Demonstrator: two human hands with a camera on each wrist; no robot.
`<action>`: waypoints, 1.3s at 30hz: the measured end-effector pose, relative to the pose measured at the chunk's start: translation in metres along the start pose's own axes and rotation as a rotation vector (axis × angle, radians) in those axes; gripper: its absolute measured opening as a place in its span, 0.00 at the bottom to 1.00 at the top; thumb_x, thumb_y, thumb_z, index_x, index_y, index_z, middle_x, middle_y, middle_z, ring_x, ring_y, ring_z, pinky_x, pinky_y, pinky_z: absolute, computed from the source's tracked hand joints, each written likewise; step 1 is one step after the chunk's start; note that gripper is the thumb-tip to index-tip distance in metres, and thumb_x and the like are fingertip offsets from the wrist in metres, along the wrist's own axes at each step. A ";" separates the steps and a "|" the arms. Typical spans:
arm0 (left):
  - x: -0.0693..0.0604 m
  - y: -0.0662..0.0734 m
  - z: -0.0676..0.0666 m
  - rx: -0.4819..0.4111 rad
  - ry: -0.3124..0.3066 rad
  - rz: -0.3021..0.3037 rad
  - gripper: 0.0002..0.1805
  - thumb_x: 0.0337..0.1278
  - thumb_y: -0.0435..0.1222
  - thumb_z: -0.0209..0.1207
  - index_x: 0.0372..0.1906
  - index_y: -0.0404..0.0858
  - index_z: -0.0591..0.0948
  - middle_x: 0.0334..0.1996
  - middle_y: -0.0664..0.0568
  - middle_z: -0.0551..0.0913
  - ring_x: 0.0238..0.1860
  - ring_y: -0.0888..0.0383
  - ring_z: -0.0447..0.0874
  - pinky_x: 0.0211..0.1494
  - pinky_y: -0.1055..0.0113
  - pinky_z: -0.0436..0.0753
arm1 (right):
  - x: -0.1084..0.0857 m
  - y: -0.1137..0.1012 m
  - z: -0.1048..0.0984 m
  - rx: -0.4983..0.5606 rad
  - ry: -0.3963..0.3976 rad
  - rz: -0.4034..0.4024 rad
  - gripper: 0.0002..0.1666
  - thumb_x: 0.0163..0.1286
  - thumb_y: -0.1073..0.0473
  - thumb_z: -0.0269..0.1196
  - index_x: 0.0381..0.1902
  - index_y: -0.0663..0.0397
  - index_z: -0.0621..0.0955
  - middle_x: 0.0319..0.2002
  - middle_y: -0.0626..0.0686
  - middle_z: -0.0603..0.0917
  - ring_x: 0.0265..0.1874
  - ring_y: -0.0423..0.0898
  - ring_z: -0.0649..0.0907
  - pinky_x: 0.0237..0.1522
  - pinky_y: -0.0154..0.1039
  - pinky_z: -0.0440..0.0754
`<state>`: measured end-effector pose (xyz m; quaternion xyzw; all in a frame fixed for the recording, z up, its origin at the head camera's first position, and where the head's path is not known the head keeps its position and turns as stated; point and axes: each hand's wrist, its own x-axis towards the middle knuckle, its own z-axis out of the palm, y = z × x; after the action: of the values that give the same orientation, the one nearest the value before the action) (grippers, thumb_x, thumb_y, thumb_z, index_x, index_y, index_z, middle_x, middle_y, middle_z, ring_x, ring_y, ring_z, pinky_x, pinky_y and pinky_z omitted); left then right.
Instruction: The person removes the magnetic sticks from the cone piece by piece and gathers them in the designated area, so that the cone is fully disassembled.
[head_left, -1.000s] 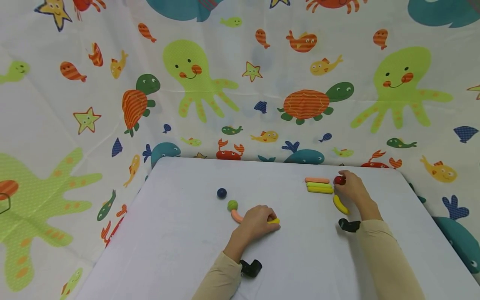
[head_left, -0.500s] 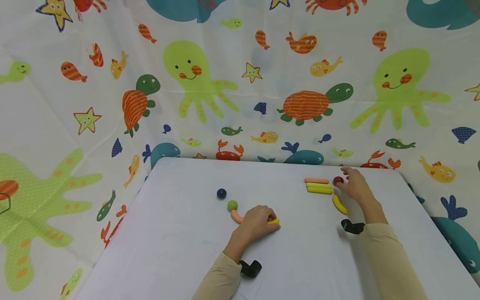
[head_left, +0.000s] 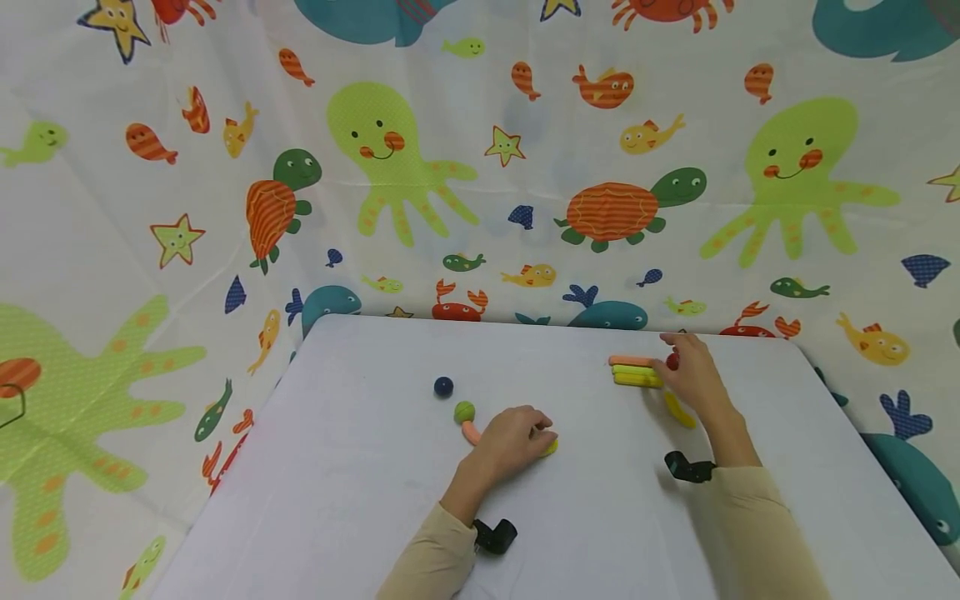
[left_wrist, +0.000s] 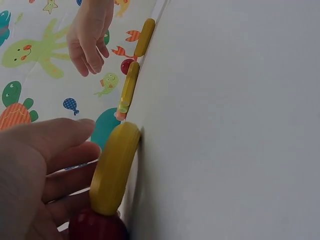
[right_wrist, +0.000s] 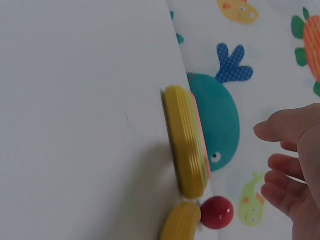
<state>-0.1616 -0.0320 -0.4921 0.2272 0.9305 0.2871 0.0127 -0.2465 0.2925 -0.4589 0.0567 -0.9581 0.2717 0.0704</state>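
Yellow piece (left_wrist: 115, 170) prob. freed by L hand (head_left: 512, 437).

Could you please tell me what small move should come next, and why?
Perhaps draw the right hand away from the nearby red ball: the hand is open, holding nothing, and the ball lies by the yellow stick's end.

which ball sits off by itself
The dark blue ball, farthest left in the head view. The green ball and red balls each sit beside a curved piece.
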 end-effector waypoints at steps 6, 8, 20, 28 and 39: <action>-0.005 -0.003 -0.013 0.017 0.026 -0.001 0.14 0.68 0.45 0.60 0.50 0.43 0.86 0.47 0.55 0.87 0.46 0.59 0.85 0.51 0.66 0.83 | -0.011 -0.016 0.011 0.039 0.011 -0.038 0.32 0.73 0.56 0.61 0.70 0.63 0.69 0.64 0.68 0.70 0.59 0.64 0.71 0.61 0.64 0.75; -0.007 -0.005 -0.018 0.017 0.024 -0.009 0.15 0.68 0.45 0.60 0.51 0.42 0.86 0.48 0.54 0.87 0.46 0.59 0.85 0.50 0.66 0.83 | -0.013 -0.022 0.015 0.049 0.014 -0.053 0.32 0.72 0.57 0.61 0.69 0.63 0.70 0.65 0.67 0.71 0.62 0.65 0.70 0.62 0.65 0.74; -0.020 -0.021 -0.039 0.067 0.040 -0.024 0.18 0.68 0.46 0.60 0.54 0.40 0.85 0.51 0.51 0.86 0.55 0.55 0.85 0.60 0.59 0.82 | -0.028 -0.058 0.036 0.080 0.023 -0.171 0.31 0.67 0.58 0.67 0.65 0.60 0.74 0.62 0.64 0.76 0.63 0.61 0.74 0.64 0.62 0.75; -0.030 -0.030 -0.043 0.049 0.036 0.002 0.19 0.65 0.45 0.62 0.55 0.40 0.85 0.52 0.51 0.87 0.55 0.54 0.85 0.62 0.57 0.81 | -0.044 -0.079 0.051 0.057 -0.041 -0.223 0.30 0.67 0.54 0.67 0.64 0.58 0.76 0.63 0.60 0.77 0.63 0.59 0.75 0.61 0.60 0.78; -0.037 -0.036 -0.040 0.017 -0.039 0.063 0.20 0.61 0.40 0.66 0.57 0.38 0.83 0.48 0.51 0.87 0.43 0.61 0.81 0.51 0.66 0.83 | -0.062 -0.101 0.069 0.089 -0.091 -0.306 0.27 0.66 0.53 0.68 0.61 0.54 0.79 0.60 0.54 0.79 0.62 0.54 0.77 0.63 0.56 0.78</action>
<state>-0.1495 -0.0956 -0.4822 0.2620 0.9248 0.2751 0.0201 -0.1780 0.1749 -0.4757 0.2174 -0.9275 0.2972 0.0650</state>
